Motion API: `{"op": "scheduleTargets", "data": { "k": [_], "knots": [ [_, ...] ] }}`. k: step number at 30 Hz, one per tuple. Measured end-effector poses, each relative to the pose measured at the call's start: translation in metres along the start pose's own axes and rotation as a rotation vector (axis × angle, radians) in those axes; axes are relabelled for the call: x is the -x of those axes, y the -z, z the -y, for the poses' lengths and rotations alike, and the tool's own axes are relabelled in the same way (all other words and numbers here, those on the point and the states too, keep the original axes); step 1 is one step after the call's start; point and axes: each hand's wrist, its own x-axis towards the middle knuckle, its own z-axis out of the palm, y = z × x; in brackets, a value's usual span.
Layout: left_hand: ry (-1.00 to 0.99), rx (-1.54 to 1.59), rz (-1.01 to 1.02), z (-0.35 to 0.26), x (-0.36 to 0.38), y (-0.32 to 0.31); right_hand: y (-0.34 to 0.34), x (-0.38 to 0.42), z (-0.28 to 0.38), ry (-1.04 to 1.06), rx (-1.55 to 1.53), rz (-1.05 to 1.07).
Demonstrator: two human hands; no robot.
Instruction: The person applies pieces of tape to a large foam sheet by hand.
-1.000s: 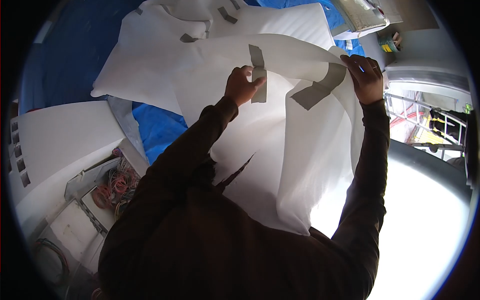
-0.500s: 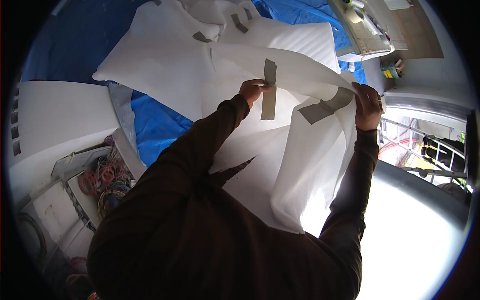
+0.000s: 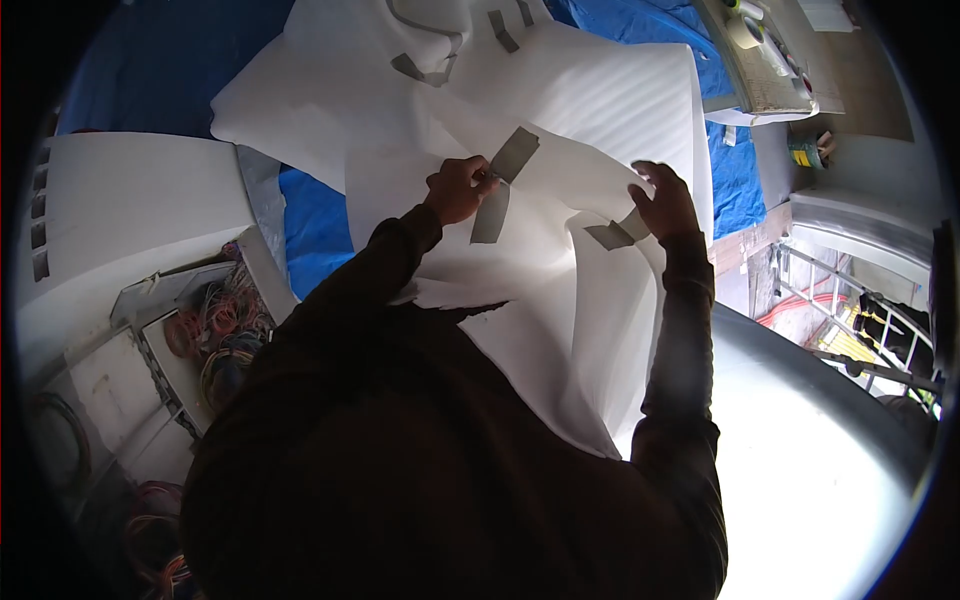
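Note:
A large white sheet, thin and flexible like packing foam, spreads in folds before me. My left hand is closed in a pinch at the middle of a grey tape strip, which is stuck to the sheet and bent there. To the right, my right hand has its fingers apart and curved over a fold of the sheet. Just beside its wrist lies a second grey tape piece, partly hidden by the hand. More grey tape is stuck on the sheet farther back.
Blue tarp lies under and behind the sheet. Bundled wires fill an open box at left, near a white panel. Tape rolls sit on a shelf at upper right. A metal ladder-like frame stands at right.
My right hand has let go of the sheet's raised edge and moved left, its fingers spreading. The sheet's fold has dropped lower. My left hand has shifted slightly left and down with the tape.

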Motion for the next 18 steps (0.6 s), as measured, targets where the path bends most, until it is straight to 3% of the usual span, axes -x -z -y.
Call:
{"op": "scheduleTargets", "data": {
  "k": [2, 3, 5, 9, 11, 15, 17, 18],
  "knots": [
    [0.049, -0.004, -0.104, 0.002, 0.005, 0.002, -0.019, -0.034, 0.059, 0.061, -0.158, -0.121],
    [0.056, -0.005, -0.110, 0.006, 0.007, 0.004, -0.038, -0.049, 0.074, 0.187, -0.130, -0.147],
    [0.079, -0.001, -0.182, 0.016, 0.014, 0.005, -0.055, -0.063, 0.118, 0.109, 0.139, 0.088],
    [0.134, -0.003, -0.242, 0.031, 0.025, 0.012, -0.109, -0.082, 0.108, 0.165, 0.256, 0.016],
    [0.175, -0.014, -0.231, 0.033, 0.033, 0.026, -0.114, -0.088, 0.115, 0.081, 0.121, 0.347],
    [0.298, -0.274, -0.310, 0.017, 0.042, 0.039, -0.128, -0.067, 0.131, 0.209, 0.122, 0.248],
    [-0.155, -0.200, -0.710, 0.020, 0.035, 0.042, -0.135, -0.059, 0.142, 0.222, 0.103, 0.228],
    [-0.149, -0.202, -0.707, 0.017, 0.031, 0.041, -0.137, -0.055, 0.145, 0.228, 0.088, 0.194]
  ]
}}
